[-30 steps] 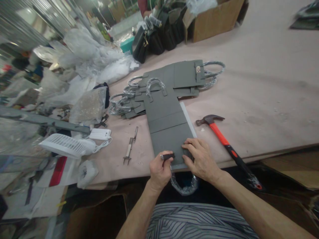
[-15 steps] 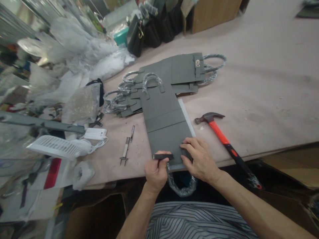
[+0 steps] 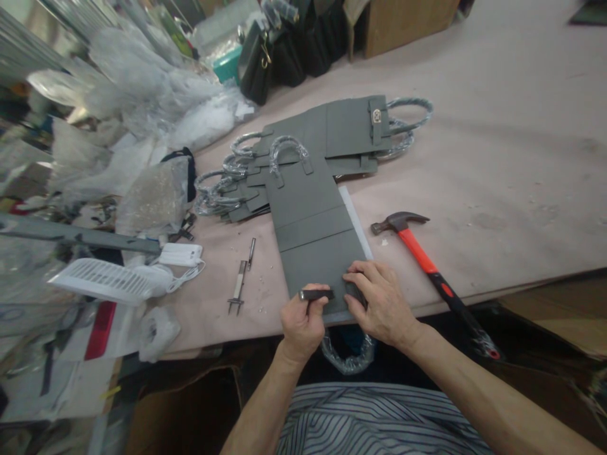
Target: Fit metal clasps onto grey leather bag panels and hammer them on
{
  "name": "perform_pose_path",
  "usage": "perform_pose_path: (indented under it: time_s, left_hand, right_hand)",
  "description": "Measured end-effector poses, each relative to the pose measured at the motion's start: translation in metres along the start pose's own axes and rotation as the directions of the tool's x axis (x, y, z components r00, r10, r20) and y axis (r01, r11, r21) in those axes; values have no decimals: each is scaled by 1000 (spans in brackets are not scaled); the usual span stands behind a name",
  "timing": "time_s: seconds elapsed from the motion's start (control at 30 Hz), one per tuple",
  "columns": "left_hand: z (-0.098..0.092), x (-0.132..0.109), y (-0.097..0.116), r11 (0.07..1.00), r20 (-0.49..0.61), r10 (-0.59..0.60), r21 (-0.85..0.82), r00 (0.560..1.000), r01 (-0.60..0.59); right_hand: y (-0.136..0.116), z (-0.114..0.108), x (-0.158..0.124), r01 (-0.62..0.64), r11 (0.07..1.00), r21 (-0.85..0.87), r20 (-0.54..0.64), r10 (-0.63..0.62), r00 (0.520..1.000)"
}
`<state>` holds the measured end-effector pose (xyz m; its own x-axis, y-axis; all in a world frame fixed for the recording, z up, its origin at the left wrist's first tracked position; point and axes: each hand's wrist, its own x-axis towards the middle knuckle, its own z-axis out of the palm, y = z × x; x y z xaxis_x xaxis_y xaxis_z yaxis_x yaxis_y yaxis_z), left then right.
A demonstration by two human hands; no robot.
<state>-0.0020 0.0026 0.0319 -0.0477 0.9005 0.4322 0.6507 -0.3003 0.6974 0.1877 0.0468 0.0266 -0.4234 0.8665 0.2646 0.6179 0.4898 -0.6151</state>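
Note:
My left hand (image 3: pixel 303 325) is closed around a short dark bar (image 3: pixel 317 294), held nearly level just above the near end of a grey bag panel (image 3: pixel 315 237). My right hand (image 3: pixel 383 303) rests on the same end, thumb and fingers bent around a small dark flat piece (image 3: pixel 355 293), partly hidden. A plastic-wrapped handle (image 3: pixel 348 363) hangs over the table edge below both hands. At the panel's far end another wrapped handle (image 3: pixel 288 146) stands in an arch. A pale strip (image 3: pixel 355 221) shows under the panel's right side.
More grey bag panels (image 3: pixel 353 129) with wrapped handles lie beyond. A claw hammer (image 3: pixel 420 253) lies to the right, its grip over the edge. On the left are a fork-tipped metal tool (image 3: pixel 237 289), a small metal rod (image 3: pixel 251 253), a white lamp (image 3: pixel 107 279) and plastic bags (image 3: pixel 156 196).
My left hand has shifted slightly right, towards my right hand, and the dark bar has turned a little with it. My right hand and the panel stay in place.

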Motion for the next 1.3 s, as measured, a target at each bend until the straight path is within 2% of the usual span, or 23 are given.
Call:
perform_pose_path:
  time_s: [0.47,0.63,0.83,0.93,1.0,1.07,1.17,1.23,1.3]
  left_hand:
    - [7,7,6,1000,72,-10,21,997,8]
    - [9,10,9,997,56,-80,11,995,80]
    - [9,8,8,1000,94,-4,-2,996,5]
    - [9,9,8,1000,77,3,-4,997,-3]
    - [8,10,8,1000,79,-3,-13,997,4]
    - [8,10,7,999,75,-23,-23,997,25]
    - [7,11,6,999,85,-20,-35,996,23]
    - [6,11,4,999,105,4,-39,994,0]
    - [6,11,2,999,121,17,-41,993,-12]
  right_hand:
    - [0,0,-1,3,1000,-11,-4,-3,1000]
    - [1,2,-2,20,1000,-19,-9,-20,1000]
    - [0,0,-2,26,999,-22,-11,-26,1000]
    - [3,-3,-2,68,997,46,-6,-68,998]
    - [8,-6,-5,87,989,115,-56,-81,995]
    - [16,-14,-10,47,992,118,-163,-27,986]
    - [36,-33,-22,-95,994,-46,-303,77,950]
    - [53,-49,-32,-201,960,-194,-313,133,940]
    - [67,-64,-41,-297,899,-322,-266,216,940]
